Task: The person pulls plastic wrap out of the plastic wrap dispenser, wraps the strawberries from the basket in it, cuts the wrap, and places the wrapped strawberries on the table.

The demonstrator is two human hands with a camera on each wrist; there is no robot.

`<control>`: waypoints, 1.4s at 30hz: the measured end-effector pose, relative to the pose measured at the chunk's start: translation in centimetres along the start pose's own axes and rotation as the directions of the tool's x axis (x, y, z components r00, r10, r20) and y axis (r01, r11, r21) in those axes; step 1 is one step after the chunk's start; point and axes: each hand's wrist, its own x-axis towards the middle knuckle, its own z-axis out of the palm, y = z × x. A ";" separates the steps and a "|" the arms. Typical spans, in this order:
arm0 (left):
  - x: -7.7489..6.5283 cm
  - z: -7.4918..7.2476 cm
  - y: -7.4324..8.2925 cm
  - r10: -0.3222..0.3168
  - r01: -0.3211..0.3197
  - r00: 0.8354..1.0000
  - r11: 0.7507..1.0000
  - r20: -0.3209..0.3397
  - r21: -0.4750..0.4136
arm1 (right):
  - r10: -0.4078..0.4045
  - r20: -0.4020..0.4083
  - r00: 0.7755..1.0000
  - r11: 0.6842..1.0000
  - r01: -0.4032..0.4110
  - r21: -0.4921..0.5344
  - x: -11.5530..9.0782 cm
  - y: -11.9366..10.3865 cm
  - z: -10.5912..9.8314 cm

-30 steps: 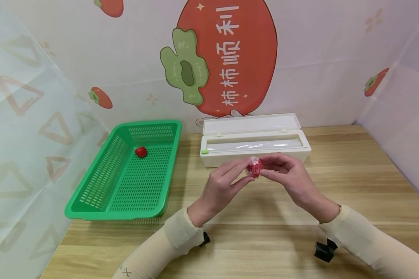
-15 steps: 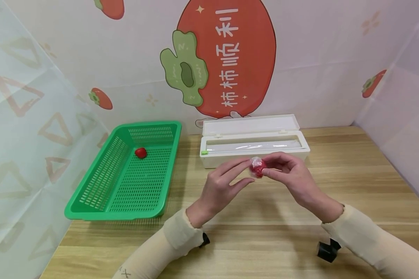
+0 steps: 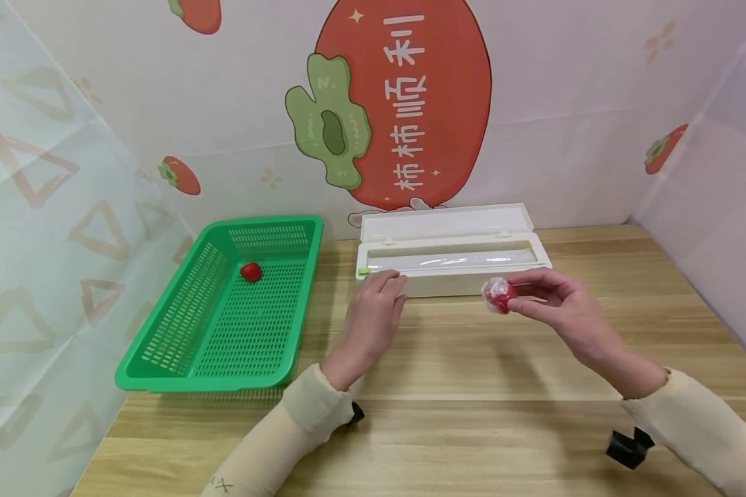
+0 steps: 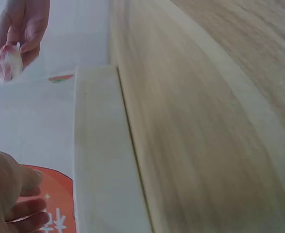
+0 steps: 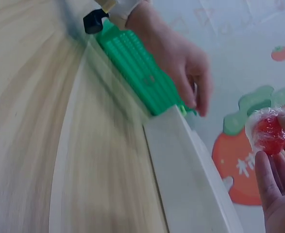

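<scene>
My right hand (image 3: 568, 310) pinches a strawberry (image 3: 498, 295) wrapped in crinkled clear cling film between thumb and fingers, raised over the table. The right wrist view shows the film bunched around the red strawberry (image 5: 268, 131). My left hand (image 3: 371, 316) holds nothing; its fingers are loosely bent at the left front of the white cling film dispenser (image 3: 454, 283). The dispenser's lid (image 3: 447, 222) stands open, with a roll of film (image 3: 450, 259) inside and a small green slider (image 3: 364, 271) at its left end.
A green plastic basket (image 3: 214, 384) stands at the left, with another red strawberry (image 3: 251, 272) in its back left part. The wooden table (image 3: 447, 442) is bounded by printed cloth walls at the back and sides. Small black devices (image 3: 628, 449) hang under the wrists.
The left hand has let go of the wrapped strawberry and moved left toward the dispenser's left end. The right hand has carried the strawberry to the right.
</scene>
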 end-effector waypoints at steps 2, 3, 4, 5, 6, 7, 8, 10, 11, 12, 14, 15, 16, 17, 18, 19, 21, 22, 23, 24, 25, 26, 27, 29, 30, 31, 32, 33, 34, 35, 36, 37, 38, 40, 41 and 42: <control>-0.1 0.4 -0.3 -0.019 0.015 0.998 0.996 0.055 0.082 | 0.002 0.005 1.000 1.000 -0.002 -0.014 -0.4 0.1 -1.1; -0.2 0.5 -0.4 -0.030 0.020 0.996 0.993 0.081 0.112 | 0.004 0.007 1.000 1.000 -0.003 -0.024 -0.7 0.2 -1.7; -0.3 0.7 -0.6 -0.043 0.029 0.994 0.990 0.103 0.135 | 0.007 0.009 1.000 0.999 -0.007 -0.038 -0.9 0.2 -2.3; -0.4 0.8 -0.7 -0.059 0.040 0.991 0.988 0.124 0.149 | 0.013 0.011 1.000 0.999 -0.013 -0.051 -1.2 0.3 -2.9; -0.4 0.9 -0.8 -0.077 0.054 0.986 0.986 0.145 0.158 | 0.021 0.015 1.000 0.998 -0.020 -0.062 -1.4 0.4 -3.5; -0.5 1.0 -0.9 -0.095 0.069 0.982 0.984 0.161 0.162 | 0.035 0.009 0.999 0.995 -0.034 -0.097 -1.7 0.5 -4.1; -0.5 1.1 -1.0 -0.110 0.081 0.978 0.983 0.177 0.168 | 0.050 -0.003 0.999 0.990 -0.050 -0.135 -1.9 0.6 -4.6; -0.6 1.3 -1.1 -0.135 0.100 0.971 0.979 0.199 0.177 | 0.079 -0.015 0.997 0.974 -0.080 -0.214 -2.4 0.9 -5.8; -0.6 1.3 -1.2 -0.140 0.103 0.969 0.978 0.205 0.183 | 0.092 -0.022 0.996 0.964 -0.095 -0.248 -2.6 1.1 -6.3; -0.6 1.4 -1.2 -0.143 0.104 0.968 0.977 0.207 0.185 | 0.103 -0.023 0.994 0.953 -0.105 -0.285 -2.8 1.2 -6.9; -0.6 1.5 -1.3 -0.141 0.103 0.968 0.977 0.206 0.185 | 0.109 -0.016 0.994 0.936 -0.108 -0.336 -3.3 1.7 -8.2; -0.5 1.5 -1.3 -0.141 0.104 0.969 0.978 0.202 0.182 | 0.107 -0.006 0.994 0.934 -0.103 -0.343 -3.5 1.9 -8.8; -0.5 1.5 -1.4 -0.140 0.104 0.970 0.978 0.201 0.179 | 0.109 -0.002 0.994 0.927 -0.102 -0.360 -3.7 2.2 -9.5; -0.5 1.6 -1.4 -0.138 0.103 0.970 0.979 0.200 0.177 | 0.113 -0.002 0.994 0.924 -0.106 -0.368 -3.9 2.5 -10.1; -0.5 1.6 -1.4 -0.137 0.102 0.970 0.979 0.201 0.177 | 0.114 0.006 0.993 0.920 -0.103 -0.378 -4.0 2.7 -10.7; -0.4 1.6 -1.4 -0.138 0.101 0.969 0.978 0.203 0.182 | 0.118 0.005 0.993 0.913 -0.106 -0.393 -4.2 3.0 -11.2; -0.5 1.6 -1.4 -0.145 0.103 0.966 0.976 0.214 0.193 | 0.123 0.002 0.992 0.896 -0.110 -0.430 -4.5 3.6 -12.2; -0.5 1.6 -1.4 -0.147 0.103 0.965 0.975 0.219 0.198 | 0.131 0.001 0.991 0.887 -0.116 -0.446 -4.6 3.8 -12.6; -0.5 1.6 -1.5 -0.148 0.103 0.964 0.974 0.221 0.201 | 0.136 0.002 0.991 0.881 -0.120 -0.458 -4.7 4.1 -13.0; -0.6 1.6 -1.5 -0.147 0.100 0.964 0.973 0.224 0.206 | 0.147 -0.003 0.989 0.870 -0.130 -0.476 -4.8 4.3 -13.4; -0.6 1.5 -1.5 -0.147 0.099 0.962 0.973 0.228 0.208 | 0.157 -0.007 0.988 0.860 -0.140 -0.490 -5.0 4.6 -13.8; -0.6 1.5 -1.5 -0.144 0.097 0.963 0.974 0.229 0.207 | 0.171 -0.011 0.985 0.850 -0.153 -0.505 -5.1 4.8 -14.2; -0.6 1.5 -1.5 -0.140 0.093 0.963 0.974 0.230 0.205 | 0.194 -0.017 0.981 0.838 -0.174 -0.518 -5.3 4.9 -14.5; -0.7 1.5 -1.5 -0.133 0.087 0.965 0.976 0.227 0.199 | 0.236 -0.022 0.971 0.815 -0.211 -0.540 -5.5 5.1 -15.1; -0.7 1.4 -1.4 -0.131 0.086 0.965 0.976 0.228 0.198 | 0.255 -0.023 0.967 0.801 -0.224 -0.555 -5.6 5.1 -15.4; -0.7 1.4 -1.4 -0.131 0.086 0.965 0.977 0.228 0.196 | 0.273 -0.027 0.962 0.791 -0.240 -0.563 -5.6 5.2 -15.5; -0.7 1.4 -1.4 -0.130 0.086 0.966 0.977 0.225 0.194 | 0.290 -0.026 0.957 0.777 -0.251 -0.577 -5.7 5.2 -15.7; -0.7 1.4 -1.4 -0.130 0.087 0.966 0.977 0.225 0.192 | 0.300 -0.025 0.954 0.767 -0.257 -0.589 -5.7 5.3 -15.8; -0.7 1.3 -1.4 -0.130 0.088 0.966 0.978 0.223 0.188 | 0.305 -0.020 0.952 0.758 -0.255 -0.600 -5.7 5.4 -15.9; -0.7 1.3 -1.4 -0.130 0.089 0.967 0.979 0.221 0.186 | 0.310 -0.016 0.951 0.749 -0.254 -0.612 -5.8 5.4 -16.0; -0.7 1.3 -1.4 -0.131 0.090 0.967 0.979 0.220 0.185 | 0.317 -0.014 0.948 0.740 -0.257 -0.622 -5.8 5.5 -16.2; -0.7 1.3 -1.4 -0.132 0.092 0.967 0.979 0.220 0.184 | 0.324 -0.013 0.946 0.734 -0.260 -0.627 -5.8 5.6 -16.3; -0.7 1.2 -1.4 -0.134 0.094 0.966 0.979 0.222 0.183 | 0.327 -0.004 0.945 0.730 -0.256 -0.634 -5.8 5.7 -16.5; -0.6 1.2 -1.4 -0.138 0.098 0.965 0.979 0.225 0.180 | 0.345 0.005 0.939 0.725 -0.263 -0.637 -5.9 5.8 -16.7; -0.6 1.2 -1.4 -0.139 0.099 0.964 0.979 0.226 0.179 | 0.355 0.008 0.935 0.724 -0.270 -0.635 -5.9 5.8 -16.8; -0.6 1.1 -1.4 -0.142 0.102 0.963 0.979 0.229 0.177 | 0.367 0.005 0.930 0.721 -0.281 -0.634 -5.9 5.8 -16.9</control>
